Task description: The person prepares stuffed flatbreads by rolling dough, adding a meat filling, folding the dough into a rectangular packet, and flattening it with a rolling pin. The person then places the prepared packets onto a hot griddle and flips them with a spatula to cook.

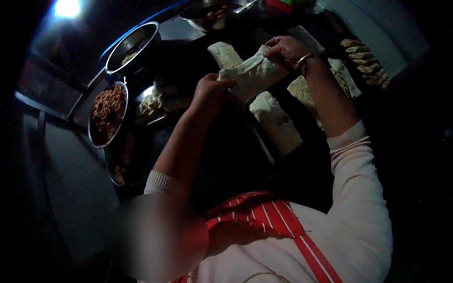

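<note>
A pale piece of dough (260, 76) is stretched between my two hands above the dark work surface. My left hand (209, 91) pinches its near-left corner, and my right hand (288, 51), with a gold bangle at the wrist, grips the upper right corner. The dough's top edge looks folded and wrinkled, while its lower part hangs in shadow. Just below it lies another long dough piece (274, 118). Behind the held sheet rests a dough strip (224, 55) with a speckled face. A further dough piece (300, 90) is partly covered by my right forearm.
At left stand a metal bowl of brown crumbly filling (109, 115) and a deeper metal bowl (150, 37). A pale soft mass (152, 100) sits near my left forearm. Another bowl (207, 24) is at the back. Twisted dough (364, 62) lies far right. Much is dark.
</note>
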Demonstrator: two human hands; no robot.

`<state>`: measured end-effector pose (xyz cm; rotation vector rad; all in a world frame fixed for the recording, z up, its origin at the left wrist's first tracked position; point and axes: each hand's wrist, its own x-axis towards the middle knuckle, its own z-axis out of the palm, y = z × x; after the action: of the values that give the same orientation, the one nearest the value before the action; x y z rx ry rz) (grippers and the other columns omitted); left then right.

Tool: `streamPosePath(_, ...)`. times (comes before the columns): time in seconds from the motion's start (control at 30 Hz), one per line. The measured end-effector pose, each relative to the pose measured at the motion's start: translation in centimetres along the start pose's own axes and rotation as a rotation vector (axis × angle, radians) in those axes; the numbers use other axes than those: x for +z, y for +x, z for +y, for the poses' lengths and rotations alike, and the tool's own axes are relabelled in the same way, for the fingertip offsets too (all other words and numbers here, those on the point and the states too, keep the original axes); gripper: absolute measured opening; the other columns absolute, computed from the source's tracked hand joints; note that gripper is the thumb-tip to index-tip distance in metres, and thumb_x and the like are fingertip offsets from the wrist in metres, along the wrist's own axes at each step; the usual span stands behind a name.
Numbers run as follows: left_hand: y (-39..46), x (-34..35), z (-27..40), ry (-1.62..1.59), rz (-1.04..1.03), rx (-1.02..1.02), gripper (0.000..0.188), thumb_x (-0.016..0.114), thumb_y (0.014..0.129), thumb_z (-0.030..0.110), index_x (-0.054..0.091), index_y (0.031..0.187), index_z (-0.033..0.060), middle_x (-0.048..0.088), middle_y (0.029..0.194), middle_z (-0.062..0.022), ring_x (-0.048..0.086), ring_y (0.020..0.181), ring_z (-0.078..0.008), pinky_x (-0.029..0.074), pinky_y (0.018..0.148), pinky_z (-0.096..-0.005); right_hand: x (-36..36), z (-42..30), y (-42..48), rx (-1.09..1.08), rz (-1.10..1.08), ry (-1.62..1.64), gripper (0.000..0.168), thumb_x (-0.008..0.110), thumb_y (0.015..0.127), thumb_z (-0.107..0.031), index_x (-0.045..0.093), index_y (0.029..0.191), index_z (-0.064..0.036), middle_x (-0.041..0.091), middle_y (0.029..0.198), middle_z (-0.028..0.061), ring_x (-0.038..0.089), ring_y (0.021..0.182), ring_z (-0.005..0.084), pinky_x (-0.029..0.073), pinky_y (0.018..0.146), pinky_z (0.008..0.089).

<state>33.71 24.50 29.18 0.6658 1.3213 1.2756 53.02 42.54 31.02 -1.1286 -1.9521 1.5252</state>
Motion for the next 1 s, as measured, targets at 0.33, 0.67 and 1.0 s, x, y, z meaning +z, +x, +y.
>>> streamPosePath(0.33,3.3,3.8,0.5,1.553,0.339,0.495,0.041,0.061,0.080,0.024,0.055,0.114,0.0029,0.059,0.113,-0.0155,0.056,0.101,-0.0336,0.042,0.086,-0.0476,-0.5,5.9,4.2,-0.176,0.371,-0.710,0.059,0.072,0.071,-0.024,0.053,0.122,-0.002,0.058,0.116,0.0201,0.054,0.109,0.0362,0.044,0.093,0.0431)
streamPosePath(0.67,0.8,-3.9,-2.9,1.706,0.049,0.559,0.040,0.057,0.085,0.025,0.054,0.119,0.0036,0.054,0.124,-0.0125,0.046,0.121,-0.0280,0.030,0.101,-0.0461,-8.4,-0.7,-5.0,-0.511,0.208,-0.243,0.035,0.056,0.087,-0.027,0.060,0.115,-0.006,0.060,0.117,0.0096,0.058,0.105,0.0231,0.044,0.093,0.0314)
streamPosePath(1.0,-20.3,-15.2,-7.0,1.297,0.629,0.353,0.030,0.054,0.090,0.014,0.057,0.117,0.0008,0.060,0.117,-0.0119,0.054,0.110,-0.0259,0.039,0.096,-0.0368,-15.7,10.6,-25.8,0.207,0.987,0.112,0.023,0.060,0.088,-0.028,0.064,0.104,-0.012,0.066,0.089,0.0023,0.059,0.076,0.0079,0.048,0.066,0.0237)
